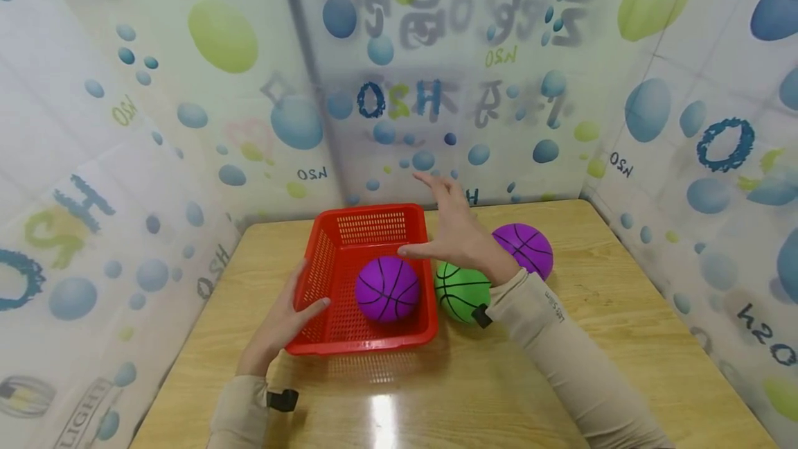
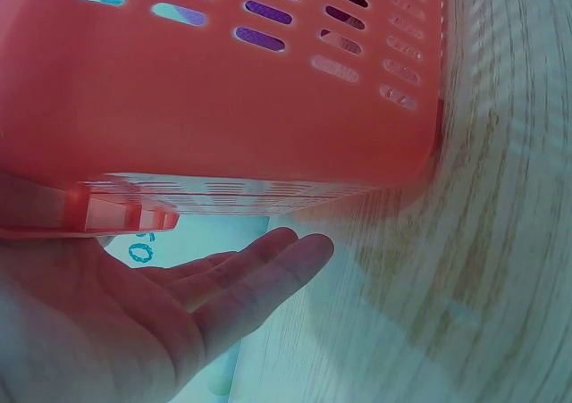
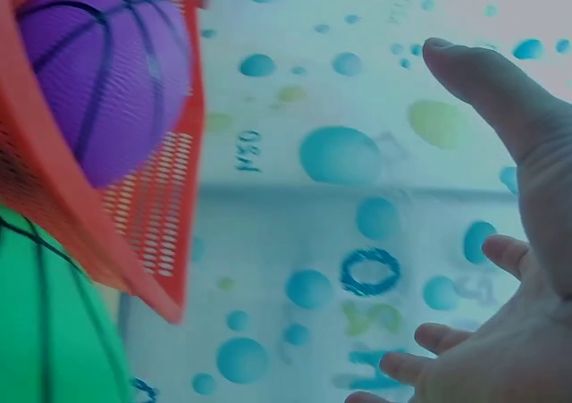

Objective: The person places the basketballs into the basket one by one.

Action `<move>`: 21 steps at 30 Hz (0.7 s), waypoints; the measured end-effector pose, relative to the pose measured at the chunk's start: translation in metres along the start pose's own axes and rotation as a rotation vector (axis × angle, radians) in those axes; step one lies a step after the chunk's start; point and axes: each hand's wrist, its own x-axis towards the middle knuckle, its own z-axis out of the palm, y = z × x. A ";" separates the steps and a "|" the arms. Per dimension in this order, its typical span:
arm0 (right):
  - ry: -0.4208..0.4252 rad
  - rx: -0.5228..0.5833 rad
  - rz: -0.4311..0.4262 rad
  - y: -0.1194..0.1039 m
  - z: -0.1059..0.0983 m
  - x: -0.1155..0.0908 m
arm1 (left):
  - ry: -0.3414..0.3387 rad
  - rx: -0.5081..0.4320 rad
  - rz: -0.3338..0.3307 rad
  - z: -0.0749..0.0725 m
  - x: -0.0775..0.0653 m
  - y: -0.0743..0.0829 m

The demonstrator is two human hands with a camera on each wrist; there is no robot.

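A red plastic basket (image 1: 368,346) with slotted walls stands on the wooden table, and a purple ball (image 1: 388,289) with black basketball lines lies inside it. My left hand (image 1: 282,321) is at the basket's left side, thumb over the rim and fingers along the outer wall. In the left wrist view the fingers (image 2: 259,287) stretch out beneath the basket's rim. Above the basket's right edge my right hand (image 1: 458,231) is raised with fingers spread, holding nothing. A green ball (image 1: 460,291) sits just right of the basket, partly hidden by the right wrist.
A second purple ball (image 1: 526,248) rests on the table behind the right forearm. The wooden table (image 1: 486,393) runs back to a patterned curtain (image 1: 399,137) that also hangs along both sides.
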 end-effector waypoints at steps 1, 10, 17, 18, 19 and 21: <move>0.013 0.015 -0.001 -0.001 -0.005 0.000 | 0.003 0.002 0.000 0.000 0.000 -0.001; 0.191 0.079 -0.058 0.001 -0.051 0.000 | 0.011 0.013 0.008 0.000 0.001 -0.004; 0.258 0.082 -0.049 0.005 -0.084 -0.002 | 0.013 0.003 0.002 0.001 0.001 -0.004; 0.266 0.086 -0.034 0.006 -0.089 -0.004 | 0.013 0.007 0.005 0.001 0.001 -0.003; 0.276 0.091 -0.019 0.007 -0.093 -0.005 | 0.015 0.007 0.007 0.001 0.001 -0.003; 0.293 0.109 0.011 0.010 -0.101 -0.009 | 0.014 0.013 0.015 0.000 0.001 -0.003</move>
